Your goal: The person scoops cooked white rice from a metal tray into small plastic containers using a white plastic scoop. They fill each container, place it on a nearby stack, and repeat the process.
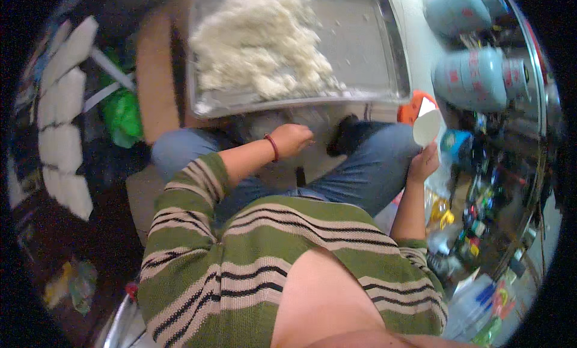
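Note:
A wide metal tray (360, 37) lies ahead of me, its left part heaped with a white, clumpy, grainy mass (261, 41). Over my lap, just short of the tray's near edge, hovers my left hand (292, 140), a dark red bracelet on its wrist. Its fingers are curled and no object shows in them. Off to the right, beside my knee, my right hand (423, 162) grips a pale, rounded cup or scoop (426, 128) by its lower end. Blur hides the exact shape of that utensil.
Two light-blue canisters (471, 80) with red writing stand at the right. An orange object (414, 107) sits by the tray's near right corner. Bottles and small goods crowd the right side. On the left are a brown board (155, 73), a green plastic bag (124, 118) and white panels (63, 98).

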`<action>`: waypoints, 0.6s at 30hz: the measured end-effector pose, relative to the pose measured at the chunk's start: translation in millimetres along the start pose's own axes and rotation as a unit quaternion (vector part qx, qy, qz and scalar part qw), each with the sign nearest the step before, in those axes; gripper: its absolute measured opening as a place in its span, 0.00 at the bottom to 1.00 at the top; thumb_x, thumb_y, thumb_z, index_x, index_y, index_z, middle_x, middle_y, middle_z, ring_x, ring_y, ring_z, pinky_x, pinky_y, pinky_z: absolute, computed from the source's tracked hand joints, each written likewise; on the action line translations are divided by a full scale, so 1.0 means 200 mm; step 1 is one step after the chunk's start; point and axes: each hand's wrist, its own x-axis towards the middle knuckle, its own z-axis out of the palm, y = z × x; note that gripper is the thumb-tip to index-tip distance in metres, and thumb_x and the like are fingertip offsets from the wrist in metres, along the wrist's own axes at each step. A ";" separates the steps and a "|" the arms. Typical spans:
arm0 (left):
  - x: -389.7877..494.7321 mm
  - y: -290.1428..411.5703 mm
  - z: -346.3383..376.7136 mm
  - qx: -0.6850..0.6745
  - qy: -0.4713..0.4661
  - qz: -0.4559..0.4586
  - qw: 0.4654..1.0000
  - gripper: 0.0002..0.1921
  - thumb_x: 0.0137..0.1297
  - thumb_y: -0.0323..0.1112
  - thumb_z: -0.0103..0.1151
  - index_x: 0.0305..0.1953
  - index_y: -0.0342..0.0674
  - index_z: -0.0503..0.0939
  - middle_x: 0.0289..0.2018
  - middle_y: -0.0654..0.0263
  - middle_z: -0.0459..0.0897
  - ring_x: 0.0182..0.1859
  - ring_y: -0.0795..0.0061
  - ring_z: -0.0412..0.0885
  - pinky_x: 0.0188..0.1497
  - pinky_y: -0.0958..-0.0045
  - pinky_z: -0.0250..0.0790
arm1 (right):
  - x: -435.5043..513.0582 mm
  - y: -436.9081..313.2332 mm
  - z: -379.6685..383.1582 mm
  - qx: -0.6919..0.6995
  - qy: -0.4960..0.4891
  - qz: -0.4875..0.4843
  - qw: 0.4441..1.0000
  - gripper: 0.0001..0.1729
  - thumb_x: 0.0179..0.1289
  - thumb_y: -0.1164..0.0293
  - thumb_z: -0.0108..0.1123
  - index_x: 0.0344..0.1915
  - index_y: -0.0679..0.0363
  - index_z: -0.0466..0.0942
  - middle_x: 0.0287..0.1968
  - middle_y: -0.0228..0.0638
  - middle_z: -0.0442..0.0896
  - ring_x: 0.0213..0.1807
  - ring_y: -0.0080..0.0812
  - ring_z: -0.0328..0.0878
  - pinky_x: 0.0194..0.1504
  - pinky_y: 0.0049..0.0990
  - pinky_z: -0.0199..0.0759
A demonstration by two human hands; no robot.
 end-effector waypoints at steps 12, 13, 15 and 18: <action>0.29 -0.87 1.36 0.211 -0.168 -0.352 0.896 0.21 0.56 0.37 0.52 0.51 0.37 0.70 0.50 0.52 0.72 0.52 0.56 0.71 0.52 0.58 0.65 | -0.19 0.47 -0.32 -0.101 0.117 0.060 0.986 0.20 0.63 0.60 0.48 0.25 0.67 0.69 0.21 0.39 0.70 0.21 0.36 0.66 0.21 0.32 0.60; 0.29 -0.88 1.37 0.213 -0.164 -0.374 0.888 0.21 0.55 0.38 0.52 0.51 0.37 0.70 0.50 0.52 0.72 0.52 0.56 0.71 0.52 0.58 0.65 | -0.17 0.43 -0.30 -0.030 0.135 0.080 0.987 0.20 0.61 0.58 0.51 0.25 0.66 0.68 0.20 0.36 0.68 0.21 0.32 0.65 0.20 0.30 0.58; 0.32 -0.88 1.40 0.193 -0.163 -0.417 0.873 0.22 0.55 0.39 0.53 0.51 0.37 0.70 0.50 0.53 0.72 0.52 0.56 0.71 0.51 0.58 0.64 | -0.13 0.39 -0.29 0.048 0.044 -0.019 0.998 0.21 0.60 0.55 0.50 0.24 0.62 0.65 0.20 0.30 0.63 0.22 0.26 0.61 0.21 0.24 0.55; 0.38 -0.88 1.40 0.162 -0.157 -0.463 0.857 0.22 0.55 0.40 0.53 0.51 0.38 0.70 0.50 0.53 0.72 0.51 0.57 0.71 0.51 0.58 0.64 | -0.09 0.39 -0.26 0.132 0.061 0.053 0.988 0.17 0.57 0.59 0.47 0.18 0.56 0.59 0.19 0.28 0.60 0.21 0.25 0.56 0.23 0.23 0.49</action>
